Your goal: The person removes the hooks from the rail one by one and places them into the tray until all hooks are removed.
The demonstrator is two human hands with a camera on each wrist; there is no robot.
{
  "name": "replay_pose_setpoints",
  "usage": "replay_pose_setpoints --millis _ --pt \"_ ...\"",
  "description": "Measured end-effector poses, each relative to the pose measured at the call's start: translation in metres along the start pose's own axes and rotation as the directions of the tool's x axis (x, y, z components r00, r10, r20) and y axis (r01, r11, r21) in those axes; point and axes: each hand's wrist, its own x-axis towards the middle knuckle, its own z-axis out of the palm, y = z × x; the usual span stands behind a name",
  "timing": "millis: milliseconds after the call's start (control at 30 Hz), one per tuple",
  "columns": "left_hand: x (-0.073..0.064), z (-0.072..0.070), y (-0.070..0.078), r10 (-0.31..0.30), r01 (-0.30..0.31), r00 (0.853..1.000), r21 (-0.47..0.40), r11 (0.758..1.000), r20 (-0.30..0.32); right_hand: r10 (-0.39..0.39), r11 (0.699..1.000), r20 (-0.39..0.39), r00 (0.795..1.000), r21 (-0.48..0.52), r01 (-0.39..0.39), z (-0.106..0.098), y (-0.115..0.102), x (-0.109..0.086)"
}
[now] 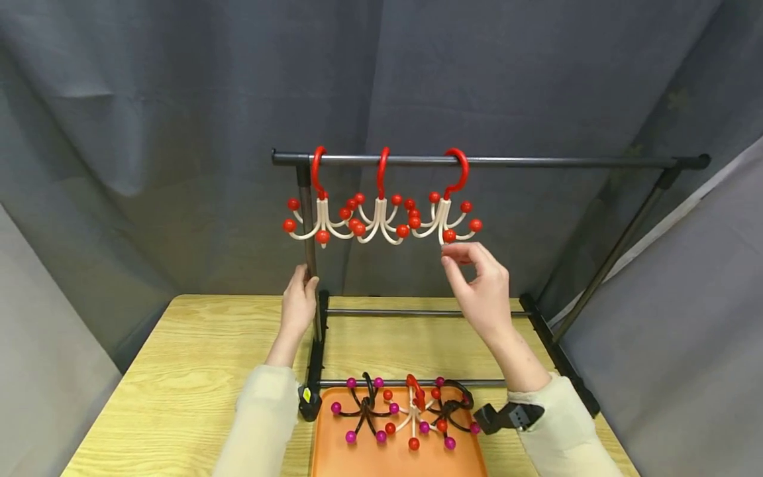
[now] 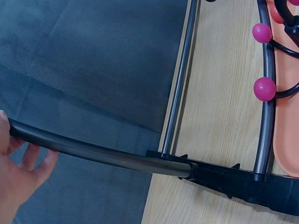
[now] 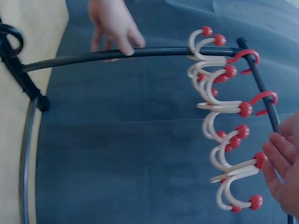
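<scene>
My left hand (image 1: 298, 301) grips the rack's left upright post (image 2: 107, 153), thumb in front and fingers behind it. Three cream multi-arm hangers with red ball tips hang by red hooks from the top rail (image 1: 566, 162): a left one (image 1: 322, 213) close to the post, a middle one (image 1: 381, 212) and a right one (image 1: 445, 211). Just below the right hanger is my right hand (image 1: 485, 288), fingers loosely bent, a gap between thumb and index finger. Its fingertips come right at a lower red ball (image 3: 260, 159) in the right wrist view, nothing enclosed by them.
An orange tray (image 1: 334, 460) lies on the wooden table (image 1: 197, 371) at the front. It bears a black hanger (image 1: 365, 412) with magenta balls, a cream-and-red hanger (image 1: 412, 412) and another black one (image 1: 461, 391). Rack feet and lower bars stand behind; grey curtains (image 1: 197, 146) surround the table.
</scene>
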Motion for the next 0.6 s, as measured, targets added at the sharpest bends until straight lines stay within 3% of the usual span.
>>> replay_pose_setpoints --millis 167,333,433,600 --pt "0.001 0.0 0.0 -0.055 0.055 0.998 0.031 0.998 0.023 0.038 0.999 -0.083 0.996 0.033 -0.036 -0.001 0.0 0.028" --pt "0.001 0.0 -0.001 -0.055 0.054 0.998 0.037 0.998 0.035 0.102 0.994 -0.169 0.98 0.058 -0.093 -0.003 0.006 0.055" --pt "0.001 0.0 -0.002 -0.045 0.044 0.998 0.035 0.998 0.035 0.149 0.988 -0.181 0.972 0.077 -0.137 -0.004 0.011 0.068" --pt "0.001 0.002 -0.002 -0.043 0.042 0.999 0.032 0.999 0.033 0.184 0.982 -0.135 0.974 0.066 -0.177 -0.002 0.016 0.082"
